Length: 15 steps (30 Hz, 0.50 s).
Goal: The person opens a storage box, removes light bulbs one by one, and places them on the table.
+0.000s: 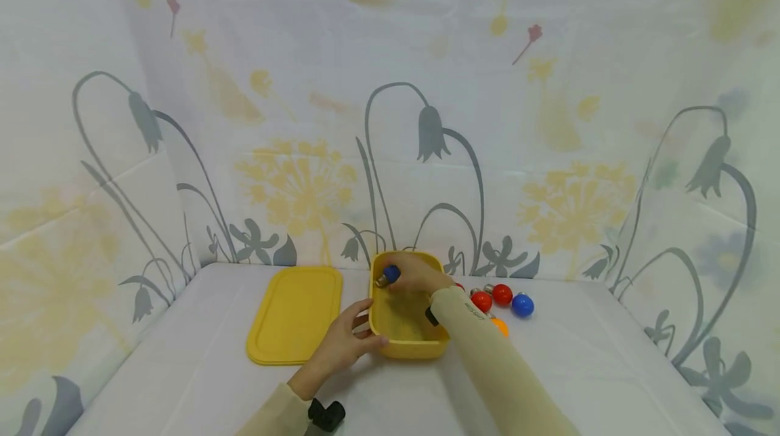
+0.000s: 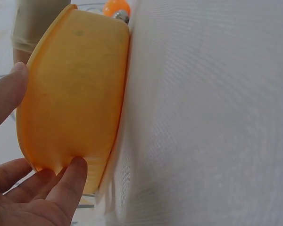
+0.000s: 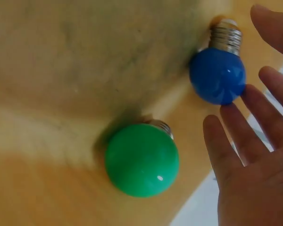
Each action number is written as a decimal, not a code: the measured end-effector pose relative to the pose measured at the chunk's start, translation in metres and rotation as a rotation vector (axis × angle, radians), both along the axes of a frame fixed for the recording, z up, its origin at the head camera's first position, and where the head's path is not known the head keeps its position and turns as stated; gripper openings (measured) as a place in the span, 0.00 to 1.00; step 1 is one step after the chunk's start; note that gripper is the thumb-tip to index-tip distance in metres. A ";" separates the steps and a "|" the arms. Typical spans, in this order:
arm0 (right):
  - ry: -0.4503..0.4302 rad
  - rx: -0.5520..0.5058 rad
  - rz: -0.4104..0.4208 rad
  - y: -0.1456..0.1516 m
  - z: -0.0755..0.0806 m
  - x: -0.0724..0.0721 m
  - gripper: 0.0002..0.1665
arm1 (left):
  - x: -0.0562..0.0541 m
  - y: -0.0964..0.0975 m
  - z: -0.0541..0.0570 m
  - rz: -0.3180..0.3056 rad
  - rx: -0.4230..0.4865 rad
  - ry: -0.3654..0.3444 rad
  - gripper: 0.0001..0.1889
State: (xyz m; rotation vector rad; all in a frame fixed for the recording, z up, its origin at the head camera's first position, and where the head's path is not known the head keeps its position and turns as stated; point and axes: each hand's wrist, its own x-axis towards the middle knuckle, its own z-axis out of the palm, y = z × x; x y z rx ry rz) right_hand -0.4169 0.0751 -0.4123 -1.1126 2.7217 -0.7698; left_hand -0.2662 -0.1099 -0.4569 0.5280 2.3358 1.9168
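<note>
A yellow plastic box stands uncovered on the white table. My left hand touches its near left corner from outside, thumb at the rim and fairly straight fingertips against the wall. Inside the box is my right hand, its fingers extended and the thumb apart from them. The fingertips touch a blue light bulb with a metal screw base, beside the box's inner wall. A green bulb is also inside the box; in the head view I cannot make it out.
The flat yellow lid lies left of the box. Right of it, partly behind the right sleeve, are red bulbs, a blue bulb and an orange bulb. A flower-printed cloth hangs behind the table.
</note>
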 end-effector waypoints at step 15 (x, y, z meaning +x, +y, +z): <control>0.059 0.129 -0.104 -0.003 -0.003 0.002 0.20 | -0.003 -0.001 -0.003 0.005 -0.007 -0.003 0.44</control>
